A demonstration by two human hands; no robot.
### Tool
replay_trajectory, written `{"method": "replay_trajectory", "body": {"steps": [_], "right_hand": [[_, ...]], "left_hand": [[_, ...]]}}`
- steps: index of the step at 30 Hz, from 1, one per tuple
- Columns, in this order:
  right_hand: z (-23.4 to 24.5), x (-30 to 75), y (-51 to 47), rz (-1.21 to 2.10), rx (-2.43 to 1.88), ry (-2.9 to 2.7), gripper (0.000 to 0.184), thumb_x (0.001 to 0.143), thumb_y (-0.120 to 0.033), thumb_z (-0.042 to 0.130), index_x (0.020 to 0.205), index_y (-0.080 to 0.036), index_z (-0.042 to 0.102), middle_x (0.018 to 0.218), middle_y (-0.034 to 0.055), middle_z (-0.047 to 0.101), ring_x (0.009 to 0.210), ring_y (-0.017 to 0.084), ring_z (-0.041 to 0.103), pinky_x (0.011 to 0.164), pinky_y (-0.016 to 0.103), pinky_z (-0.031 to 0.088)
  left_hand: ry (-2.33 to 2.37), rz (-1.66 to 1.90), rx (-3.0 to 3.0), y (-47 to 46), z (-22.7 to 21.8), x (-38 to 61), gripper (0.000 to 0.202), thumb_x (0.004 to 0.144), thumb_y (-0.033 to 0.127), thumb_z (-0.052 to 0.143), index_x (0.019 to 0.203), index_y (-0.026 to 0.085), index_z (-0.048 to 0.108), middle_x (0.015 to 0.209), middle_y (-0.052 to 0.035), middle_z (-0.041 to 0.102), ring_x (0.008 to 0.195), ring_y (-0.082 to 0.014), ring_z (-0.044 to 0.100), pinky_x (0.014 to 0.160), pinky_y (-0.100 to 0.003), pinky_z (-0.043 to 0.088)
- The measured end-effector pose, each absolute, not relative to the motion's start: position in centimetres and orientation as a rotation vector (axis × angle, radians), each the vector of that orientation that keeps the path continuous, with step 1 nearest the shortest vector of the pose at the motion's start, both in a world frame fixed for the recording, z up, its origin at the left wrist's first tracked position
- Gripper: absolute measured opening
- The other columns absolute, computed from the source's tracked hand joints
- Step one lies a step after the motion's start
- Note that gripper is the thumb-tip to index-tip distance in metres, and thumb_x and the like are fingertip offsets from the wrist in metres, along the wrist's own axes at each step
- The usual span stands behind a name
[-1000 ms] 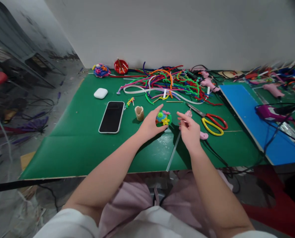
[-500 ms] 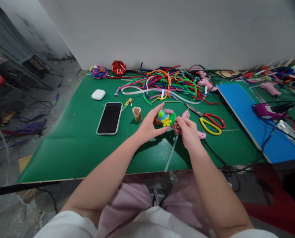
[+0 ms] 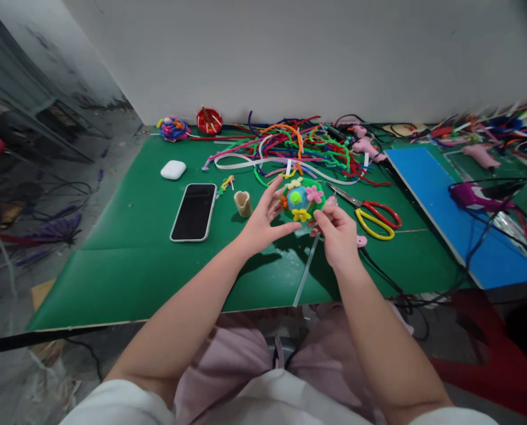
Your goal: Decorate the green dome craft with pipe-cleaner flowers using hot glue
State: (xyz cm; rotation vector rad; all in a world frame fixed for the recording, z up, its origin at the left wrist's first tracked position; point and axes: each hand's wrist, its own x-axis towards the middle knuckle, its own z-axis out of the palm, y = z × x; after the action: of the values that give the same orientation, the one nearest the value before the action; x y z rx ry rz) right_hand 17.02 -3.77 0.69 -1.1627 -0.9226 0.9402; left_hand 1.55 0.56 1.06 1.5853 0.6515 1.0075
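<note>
The fingers of my right hand [image 3: 340, 237] pinch the near right edge of a small flowered ornament [image 3: 299, 200] above the green tabletop [image 3: 126, 271], its decorated face turned up into view. Yellow, pink and orange flowers ring its blue middle, with a bright green tuft at the center and a green rim behind. At its left side, the fingers of my left hand [image 3: 263, 224] are spread wide, thumb toward the near side; whether they touch it, I cannot tell.

Partly hidden by my right hand lies a pink glue gun [image 3: 361, 241], its black cord trailing toward the near edge. A translucent stick [image 3: 306, 268] slants from below that hand to the same edge. Just to the right, scissors [image 3: 358, 204] with one red and one yellow handle lie with blades pointing away to the left.

To the left of my left hand stands a beige cup [image 3: 243, 204] with a wavy rim; farther left, a phone [image 3: 194, 212] lies dark screen up, a white case [image 3: 173, 170] beyond it. Across the back spreads a tangle of colored pipe cleaners [image 3: 285, 150]. On the far right, a purple glue gun [image 3: 478, 198] rests on a blue board [image 3: 449, 206].
</note>
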Motion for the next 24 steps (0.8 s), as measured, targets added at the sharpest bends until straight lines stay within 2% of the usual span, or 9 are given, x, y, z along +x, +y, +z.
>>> {"method": "replay_trajectory", "body": {"steps": [8, 13, 19, 24], "right_hand": [[0.7, 16.4, -3.8, 0.953, -1.15, -0.849, 0.016, 0.069, -0.031, 0.065, 0.075, -0.022, 0.054, 0.059, -0.0058, 0.056, 0.055, 0.011, 0.058, 0.043, 0.021, 0.043], [0.5, 15.8, -3.7, 1.191, -1.049, -0.667, 0.021, 0.066, -0.031, 0.068, 0.076, -0.021, 0.052, 0.067, -0.0049, 0.055, 0.06, 0.01, 0.057, 0.042, 0.017, 0.041], [0.6, 14.9, -4.1, 1.353, -0.997, -0.623, 0.021, 0.065, -0.032, 0.068, 0.078, -0.022, 0.055, 0.068, -0.0047, 0.056, 0.058, 0.008, 0.054, 0.043, 0.016, 0.041], [0.8, 15.5, -4.1, 1.427, -0.928, -0.69, 0.025, 0.066, -0.037, 0.067, 0.084, -0.023, 0.058, 0.076, -0.0031, 0.06, 0.062, 0.01, 0.056, 0.043, 0.018, 0.043]], "left_hand": [[0.57, 0.915, 1.245, 0.3, 1.1, 2.0, 0.091, 0.065, 0.024, 0.071, 0.137, 0.033, 0.016, 0.115, -0.0059, 0.056, 0.109, -0.0221, 0.053, 0.096, -0.041, 0.04], [0.526, 0.911, 1.034, 0.3, 1.2, 1.9, 0.087, 0.064, 0.018, 0.069, 0.135, 0.033, 0.021, 0.105, -0.0029, 0.062, 0.103, -0.0192, 0.057, 0.096, -0.04, 0.039], [0.538, 0.914, 0.885, 0.6, 1.4, 1.5, 0.057, 0.077, 0.023, 0.053, 0.13, 0.03, 0.034, 0.116, -0.003, 0.058, 0.099, -0.0172, 0.059, 0.094, -0.039, 0.042], [0.555, 0.933, 0.816, 0.7, 1.6, 1.3, 0.055, 0.08, 0.02, 0.048, 0.131, 0.029, 0.032, 0.113, -0.0032, 0.06, 0.09, -0.0142, 0.062, 0.085, -0.033, 0.047]]}}
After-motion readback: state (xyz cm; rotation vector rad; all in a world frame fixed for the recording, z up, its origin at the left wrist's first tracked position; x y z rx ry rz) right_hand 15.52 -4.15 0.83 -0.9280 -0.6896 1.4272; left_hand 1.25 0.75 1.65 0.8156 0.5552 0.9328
